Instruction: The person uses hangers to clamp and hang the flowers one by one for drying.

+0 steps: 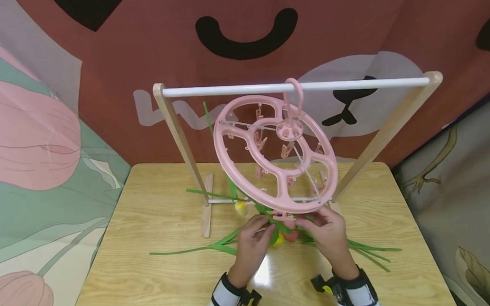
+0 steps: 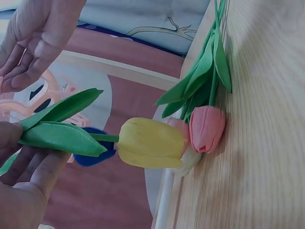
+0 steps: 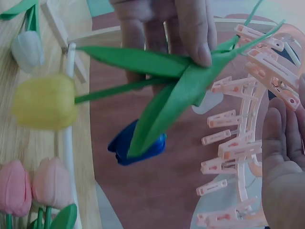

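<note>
My left hand (image 1: 251, 243) pinches the stem and green leaves (image 2: 62, 136) of a yellow tulip (image 2: 150, 143), whose bloom points down. Beside it, my right hand (image 1: 326, 231) pinches a pink clothespin (image 3: 271, 71) at the rim of a round pink drying hanger (image 1: 279, 206). The tulip's thin stem runs up by the clothespins; whether one is clamped on it I cannot tell. Behind the leaves a blue tulip (image 3: 147, 143) hangs bloom down, its upper part hidden. In the head view the hanger's rim and my fingers cover much of this.
The hanger hooks over the white bar (image 1: 226, 90) of a wooden stand (image 1: 179, 137). On the table (image 1: 149, 210) lie pink tulips (image 2: 207, 129) with stems to the right, and a white tulip (image 3: 27, 50) to the left. Several clothespins (image 3: 224, 119) hang from the ring.
</note>
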A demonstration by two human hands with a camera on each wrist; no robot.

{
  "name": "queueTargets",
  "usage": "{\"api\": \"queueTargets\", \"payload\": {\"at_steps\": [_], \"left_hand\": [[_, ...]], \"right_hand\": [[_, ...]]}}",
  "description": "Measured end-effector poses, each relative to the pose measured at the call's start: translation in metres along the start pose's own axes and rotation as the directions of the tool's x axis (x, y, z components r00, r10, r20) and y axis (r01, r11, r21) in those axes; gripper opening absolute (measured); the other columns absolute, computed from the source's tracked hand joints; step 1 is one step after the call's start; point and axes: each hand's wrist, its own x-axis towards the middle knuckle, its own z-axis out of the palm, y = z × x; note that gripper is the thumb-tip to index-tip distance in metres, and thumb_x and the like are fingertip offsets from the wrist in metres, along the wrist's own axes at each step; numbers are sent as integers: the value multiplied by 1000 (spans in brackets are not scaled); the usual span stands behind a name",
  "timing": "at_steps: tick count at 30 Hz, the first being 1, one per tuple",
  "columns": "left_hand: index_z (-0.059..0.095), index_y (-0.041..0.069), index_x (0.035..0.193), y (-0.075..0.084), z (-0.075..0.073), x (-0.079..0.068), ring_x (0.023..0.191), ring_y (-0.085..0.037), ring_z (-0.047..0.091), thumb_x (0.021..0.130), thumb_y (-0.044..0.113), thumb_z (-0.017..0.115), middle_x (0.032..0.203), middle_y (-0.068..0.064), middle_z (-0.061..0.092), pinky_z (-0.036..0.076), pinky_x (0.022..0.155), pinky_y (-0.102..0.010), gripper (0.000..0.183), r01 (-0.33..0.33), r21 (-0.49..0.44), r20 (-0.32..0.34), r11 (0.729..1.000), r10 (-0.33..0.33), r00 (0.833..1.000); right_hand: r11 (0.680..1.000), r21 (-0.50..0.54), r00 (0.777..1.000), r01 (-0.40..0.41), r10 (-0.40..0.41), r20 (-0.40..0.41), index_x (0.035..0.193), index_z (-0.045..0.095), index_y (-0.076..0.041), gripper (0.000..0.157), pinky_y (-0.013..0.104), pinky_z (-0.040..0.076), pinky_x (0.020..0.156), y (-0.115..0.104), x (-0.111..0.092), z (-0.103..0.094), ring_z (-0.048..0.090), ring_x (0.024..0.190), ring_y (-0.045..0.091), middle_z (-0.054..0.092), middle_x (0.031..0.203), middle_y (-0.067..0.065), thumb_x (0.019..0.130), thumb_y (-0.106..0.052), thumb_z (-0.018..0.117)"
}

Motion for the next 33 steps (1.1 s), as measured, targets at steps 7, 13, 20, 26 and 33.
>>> {"api": "queueTargets", "payload": {"at_steps": [7, 13, 20, 26, 33], "left_hand": [[74, -6, 110, -2, 8, 2, 90, -23, 75, 94, -5, 69, 103, -21, 73, 65, 74, -30, 17, -37, 5, -12, 999, 37, 999], [75, -6, 108, -2, 9, 4, 95, -21, 75, 93, -6, 71, 106, -21, 74, 65, 74, -29, 16, -67, 32, -26, 997, 68, 997], [75, -7, 107, -3, 11, 4, 96, -14, 72, 91, -10, 71, 102, -21, 74, 66, 74, -31, 16, -51, 8, -25, 999, 51, 998], [73, -5, 111, -6, 11, 4, 91, -25, 75, 89, -11, 72, 101, -21, 74, 66, 72, -32, 23, -53, 26, -20, 998, 53, 998], [71, 3, 121, 1, 6, 4, 97, -27, 76, 93, 0, 74, 111, -16, 75, 66, 81, -32, 29, 35, 11, 41, 999, -35, 999]], "right_hand": [[1000, 5, 1000, 23, -23, -22, 113, 72, 5, 35, 23, 63, 85, 2, 1, 6, 73, 98, 6, 75, 112, -7, 79, 14, 79], [999, -30, 1000, 16, -17, -13, 113, 72, 3, 36, 22, 63, 82, 2, 2, 8, 73, 95, 4, 75, 111, -9, 79, 15, 79], [1000, -12, 999, 22, -21, 24, 114, 70, 9, 36, 22, 63, 81, 2, 2, 8, 74, 96, 7, 75, 111, -7, 80, 18, 76], [1000, -9, 997, -11, 11, 77, 123, 57, 23, 45, 25, 60, 95, 2, 1, 7, 69, 112, 7, 69, 126, -4, 82, 19, 73], [997, -74, 993, -24, 32, 114, 128, 52, 23, 48, 22, 56, 102, 3, -3, 5, 65, 117, 5, 67, 129, -11, 83, 21, 70]]}}
